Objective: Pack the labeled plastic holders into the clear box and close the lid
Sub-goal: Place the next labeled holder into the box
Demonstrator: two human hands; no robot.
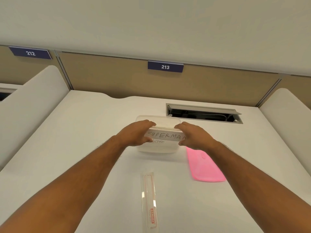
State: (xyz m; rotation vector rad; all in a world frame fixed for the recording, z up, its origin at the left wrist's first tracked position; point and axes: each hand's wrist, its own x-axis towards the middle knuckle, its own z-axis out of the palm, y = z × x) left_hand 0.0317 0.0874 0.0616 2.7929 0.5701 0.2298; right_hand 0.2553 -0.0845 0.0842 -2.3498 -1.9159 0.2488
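- Both ends of "SUPERMAN" holder [164, 135] pinched: left hand [136, 133], right hand [193, 135].
- Keep level, lower squarely inside clear box [156, 149].
- Pink lid [204, 165] beside, unfitted.
- Release only once seated flat.

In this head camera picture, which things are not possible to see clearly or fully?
- Head view: the ends of the SUPERMAN holder are covered by the left hand and right hand.
- The second label below it is only partly readable; the upper holder covers it.
- The clear box: how many holders are inside cannot be told.
- The GEMSON sleeve is cut by the bottom edge.
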